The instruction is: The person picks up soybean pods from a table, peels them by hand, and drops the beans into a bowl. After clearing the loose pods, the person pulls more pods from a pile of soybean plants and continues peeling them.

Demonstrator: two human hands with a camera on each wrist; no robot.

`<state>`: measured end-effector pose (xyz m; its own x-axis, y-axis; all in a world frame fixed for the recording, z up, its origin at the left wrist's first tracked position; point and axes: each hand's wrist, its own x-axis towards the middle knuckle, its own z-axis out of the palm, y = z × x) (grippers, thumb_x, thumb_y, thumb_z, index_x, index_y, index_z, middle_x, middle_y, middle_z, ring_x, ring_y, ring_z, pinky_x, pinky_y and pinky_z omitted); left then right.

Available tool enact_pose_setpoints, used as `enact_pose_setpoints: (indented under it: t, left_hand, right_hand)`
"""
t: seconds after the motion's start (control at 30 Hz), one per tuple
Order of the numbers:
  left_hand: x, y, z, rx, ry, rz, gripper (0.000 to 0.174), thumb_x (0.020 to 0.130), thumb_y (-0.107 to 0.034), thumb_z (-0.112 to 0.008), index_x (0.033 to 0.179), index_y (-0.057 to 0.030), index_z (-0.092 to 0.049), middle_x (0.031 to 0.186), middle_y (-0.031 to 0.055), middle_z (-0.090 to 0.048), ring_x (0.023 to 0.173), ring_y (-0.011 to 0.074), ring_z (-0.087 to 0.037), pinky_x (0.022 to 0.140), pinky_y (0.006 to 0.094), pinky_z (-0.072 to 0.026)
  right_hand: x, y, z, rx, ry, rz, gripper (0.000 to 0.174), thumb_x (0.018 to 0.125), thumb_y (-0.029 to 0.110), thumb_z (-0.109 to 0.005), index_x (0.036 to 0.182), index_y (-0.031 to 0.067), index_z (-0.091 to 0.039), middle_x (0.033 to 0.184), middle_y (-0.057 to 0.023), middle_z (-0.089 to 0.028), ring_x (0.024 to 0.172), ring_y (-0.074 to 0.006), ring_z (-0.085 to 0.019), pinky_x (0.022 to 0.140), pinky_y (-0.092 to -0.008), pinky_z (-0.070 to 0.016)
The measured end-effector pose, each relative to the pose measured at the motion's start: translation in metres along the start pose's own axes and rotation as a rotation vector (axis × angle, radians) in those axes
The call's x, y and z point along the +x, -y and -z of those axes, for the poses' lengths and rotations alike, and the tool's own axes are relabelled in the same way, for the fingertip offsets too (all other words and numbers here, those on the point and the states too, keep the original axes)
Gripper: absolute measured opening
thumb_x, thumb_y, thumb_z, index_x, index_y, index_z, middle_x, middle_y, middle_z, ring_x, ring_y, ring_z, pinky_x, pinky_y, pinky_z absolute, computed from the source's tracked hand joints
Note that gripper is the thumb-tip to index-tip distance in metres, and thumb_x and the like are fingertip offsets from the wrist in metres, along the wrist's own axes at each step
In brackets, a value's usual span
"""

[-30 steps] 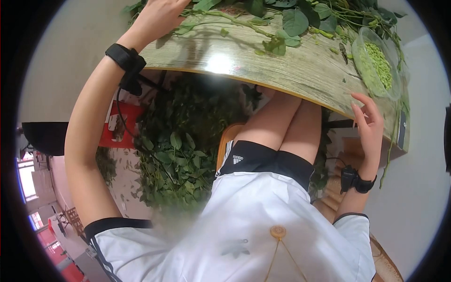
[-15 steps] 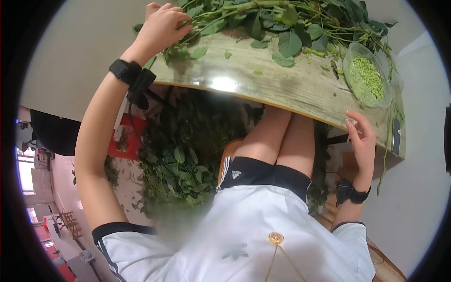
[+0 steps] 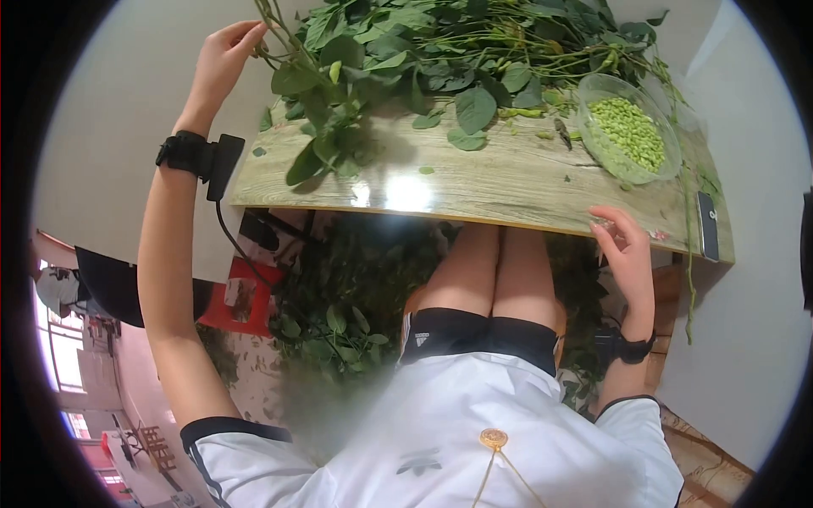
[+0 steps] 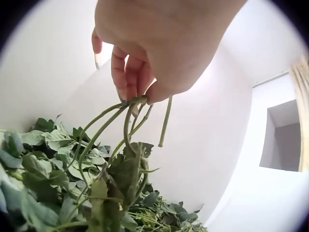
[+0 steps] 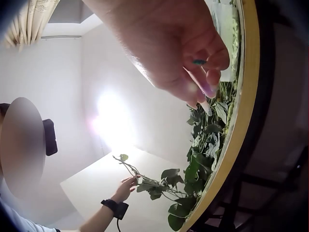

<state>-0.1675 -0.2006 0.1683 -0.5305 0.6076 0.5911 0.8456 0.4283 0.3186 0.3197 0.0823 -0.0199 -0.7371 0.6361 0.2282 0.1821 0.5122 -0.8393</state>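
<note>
Out past the table's left side, my left hand (image 3: 224, 72) pinches the stems of a leafy bean plant (image 3: 318, 102) between thumb and fingertips. In the left wrist view the pinched stems (image 4: 128, 116) bend down from the fingertips, and leaves hang below. The plant's lower leaves reach down over the left part of the table (image 3: 296, 190). My right hand (image 3: 628, 254) is held at the front edge, fingers loosely bent and nothing in them. Beyond it sits a clear plastic bowl (image 3: 593, 140) holding shelled green beans (image 3: 631, 131).
A heap of bean plants (image 3: 449, 55) covers the back of the table. A phone (image 3: 707, 224) lies at the right edge, beside a stem (image 3: 689, 279) hanging over it. Below on the left are a red stool (image 3: 246, 309) and a pile of leafy plants (image 3: 339, 339).
My left hand has lifted a bean plant out of the heap and drawn it left. The right hand stays loosely bent by the table edge. The head view has shifted, showing more of the table.
</note>
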Motion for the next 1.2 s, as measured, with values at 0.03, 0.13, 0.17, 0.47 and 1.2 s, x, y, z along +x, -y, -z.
enact_pose_setpoints:
  t: [0.03,0.13,0.17,0.47,1.2]
  left_hand:
    - [0.004,-0.002,0.000,-0.064,0.031,-0.008,0.036,0.096,-0.035,-0.060,0.114,-0.0072,-0.072,0.091,0.0018,-0.072,0.085,0.0084,-0.062,0.082,0.0243,-0.0461]
    - [0.001,-0.028,-0.010,-0.199,0.038,-0.014,0.035,0.098,-0.033,-0.058,0.117,-0.0059,-0.071,0.091,0.0005,-0.068,0.086,0.0079,-0.057,0.081,0.0237,-0.0442]
    - [0.000,-0.036,-0.013,-0.265,0.021,-0.010,0.037,0.098,-0.033,-0.057,0.119,-0.0053,-0.070,0.090,-0.0010,-0.066,0.085,0.0076,-0.054,0.079,0.0231,-0.0425]
    - [0.015,-0.045,-0.068,-0.477,0.088,-0.062,0.037,0.100,-0.032,-0.057,0.122,-0.0037,-0.068,0.093,-0.0011,-0.068,0.089,0.0074,-0.055,0.083,0.0234,-0.0430]
    - [0.041,-0.009,-0.150,-0.053,-0.056,0.121,0.027,0.095,-0.028,-0.056,0.098,-0.0112,-0.077,0.079,0.0077,-0.073,0.070,0.0186,-0.064,0.067,0.0348,-0.0493]
  right_hand:
    - [-0.002,-0.002,0.003,-0.002,-0.002,0.004,0.021,0.089,0.009,-0.066,0.109,0.0028,-0.068,0.113,-0.0027,-0.063,0.067,-0.0058,-0.047,0.057,-0.0199,-0.0426]
    - [-0.002,-0.001,0.009,0.057,0.003,-0.038,0.024,0.090,0.009,-0.065,0.114,0.0034,-0.066,0.111,-0.0029,-0.065,0.067,-0.0059,-0.047,0.060,-0.0205,-0.0432]
    - [0.001,0.004,0.008,0.058,-0.006,-0.038,0.024,0.090,0.009,-0.065,0.114,0.0034,-0.066,0.111,-0.0029,-0.065,0.067,-0.0059,-0.047,0.060,-0.0205,-0.0432]
    - [0.115,0.082,-0.048,0.011,0.044,0.561,0.040,0.091,0.001,-0.058,0.128,0.0156,-0.062,0.116,0.0000,-0.068,0.073,-0.0066,-0.053,0.066,-0.0214,-0.0484]
    - [0.160,0.097,-0.142,-0.592,-0.301,0.910,0.014,0.080,0.018,-0.071,0.070,0.0099,-0.067,0.077,0.0008,-0.060,0.084,-0.0177,-0.058,0.059,-0.0305,-0.0528]
